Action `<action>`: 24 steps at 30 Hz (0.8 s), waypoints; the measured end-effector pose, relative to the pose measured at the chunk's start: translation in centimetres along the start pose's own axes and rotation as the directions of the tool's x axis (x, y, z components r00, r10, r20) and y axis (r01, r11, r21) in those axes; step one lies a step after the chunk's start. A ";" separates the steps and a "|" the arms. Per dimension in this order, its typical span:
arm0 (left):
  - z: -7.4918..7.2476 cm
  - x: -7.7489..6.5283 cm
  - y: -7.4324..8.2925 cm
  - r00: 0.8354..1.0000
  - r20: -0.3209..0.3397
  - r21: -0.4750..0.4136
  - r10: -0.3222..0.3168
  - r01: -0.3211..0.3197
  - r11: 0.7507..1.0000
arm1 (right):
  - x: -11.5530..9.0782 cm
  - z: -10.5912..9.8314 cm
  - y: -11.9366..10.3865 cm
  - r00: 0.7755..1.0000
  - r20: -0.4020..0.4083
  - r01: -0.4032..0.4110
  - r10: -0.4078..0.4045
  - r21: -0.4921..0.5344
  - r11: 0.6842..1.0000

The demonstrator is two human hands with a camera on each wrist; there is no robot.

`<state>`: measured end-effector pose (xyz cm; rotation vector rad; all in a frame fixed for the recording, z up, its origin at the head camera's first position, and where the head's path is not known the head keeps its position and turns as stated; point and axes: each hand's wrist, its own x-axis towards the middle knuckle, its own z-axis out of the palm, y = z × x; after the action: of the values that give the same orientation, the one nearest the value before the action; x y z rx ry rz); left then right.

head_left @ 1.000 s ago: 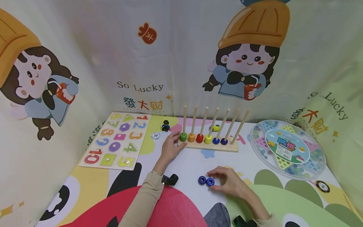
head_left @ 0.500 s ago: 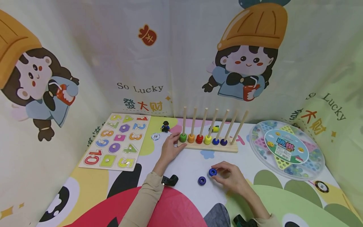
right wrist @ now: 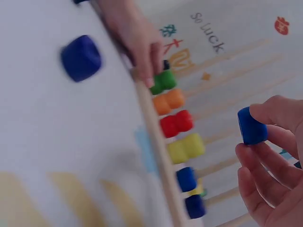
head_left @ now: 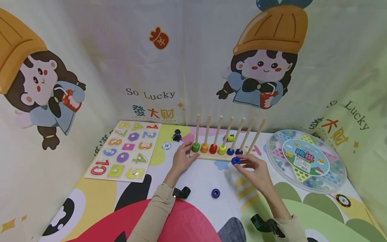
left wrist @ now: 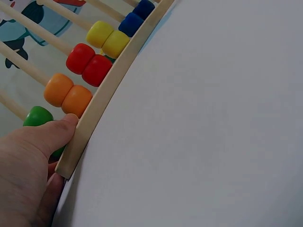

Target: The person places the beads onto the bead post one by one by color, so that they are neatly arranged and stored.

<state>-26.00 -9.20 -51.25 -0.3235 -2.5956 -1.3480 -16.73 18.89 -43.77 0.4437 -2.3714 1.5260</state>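
Note:
My left hand [head_left: 181, 162] grips the left end of a wooden peg stand [head_left: 211, 156], its thumb by the green beads [left wrist: 38, 116]. Upright pegs carry green, orange [left wrist: 68, 93], red [left wrist: 90, 65] and yellow beads [left wrist: 108, 39] in pairs. One blue bead [right wrist: 186, 178] and one dark blue bead [right wrist: 194, 206] sit on two more pegs; the rightmost peg [head_left: 256, 136] is bare. Between thumb and fingertips, my right hand [head_left: 257, 170] pinches a blue bead [head_left: 235, 161], held in front of the stand's right part. A dark blue bead [head_left: 215, 193] lies loose on the table.
At the left lies a number puzzle board [head_left: 124, 151]. A toy figure [head_left: 176, 135] and a white chip [head_left: 166, 146] are near it. A round game box [head_left: 305, 161] lies at the right, with a black chip [head_left: 343, 200] beyond. Behind the pegs is a small yellow-green toy [head_left: 230, 138].
My right hand has lifted the blue bead from beside the dark blue one and carried it forward to the stand. The left hand keeps its place on the stand.

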 end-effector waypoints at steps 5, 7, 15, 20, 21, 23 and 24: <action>-0.1 -0.1 0.1 1.000 0.003 0.006 0.000 0.000 1.000 | 1.9 -1.1 -1.3 0.998 -0.057 0.001 -0.001 -0.012 1.000; -0.1 -0.1 0.1 1.000 0.003 0.010 0.004 -0.004 1.000 | 2.6 -1.4 -1.9 0.996 -0.093 -0.001 -0.001 -0.022 1.000; -0.1 0.0 0.0 1.000 -0.004 0.004 0.024 -0.024 1.000 | 5.3 -2.2 -4.2 0.971 -0.234 0.042 -0.049 -0.037 0.998; -0.1 0.0 -0.1 0.999 -0.003 0.014 0.038 -0.037 0.999 | 6.8 -2.5 -5.1 0.955 -0.280 0.087 -0.096 -0.044 0.995; 0.0 0.0 -0.1 0.999 -0.004 0.015 0.039 -0.039 0.999 | 7.1 -2.5 -5.2 0.951 -0.292 0.091 -0.102 -0.051 0.995; 0.0 0.0 -0.2 0.999 -0.006 0.016 0.042 -0.042 0.999 | 7.5 -2.6 -5.5 0.940 -0.321 0.101 -0.112 -0.052 0.994; 0.0 0.0 -0.2 0.999 -0.007 0.016 0.042 -0.042 0.999 | 7.7 -2.6 -5.6 0.934 -0.338 0.103 -0.115 -0.055 0.993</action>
<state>-26.07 -9.32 -51.38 -0.3678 -2.5772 -1.3123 -21.27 18.32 -35.04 0.2710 -2.0677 1.3806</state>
